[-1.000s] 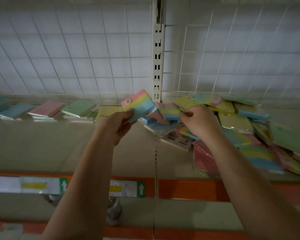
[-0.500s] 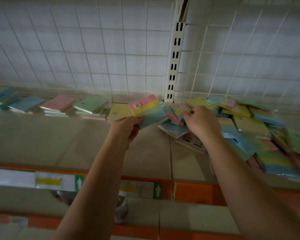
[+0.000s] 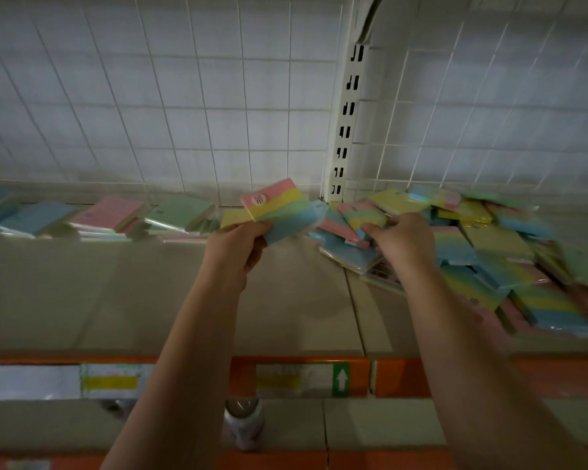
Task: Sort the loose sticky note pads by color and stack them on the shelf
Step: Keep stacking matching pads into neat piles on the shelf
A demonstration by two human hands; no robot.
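Left hand (image 3: 233, 247) still grips the rainbow-striped pad (image 3: 279, 206) at frame center, raised slightly higher than before. Right hand (image 3: 399, 240) has closed its fingers on another striped pad (image 3: 362, 215) at the loose pile's (image 3: 489, 252) left edge. Likely gathering multicolor pads together; sorted stacks (image 3: 116, 215) sit upper left on the shelf (image 3: 150, 293).

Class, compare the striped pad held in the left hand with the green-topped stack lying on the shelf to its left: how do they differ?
The striped pad shows pink, yellow, green and blue bands; the green stack shows one green top. The striped pad is held tilted above the shelf by the left hand; the green stack lies on it, untouched. Both are rectangular pads.
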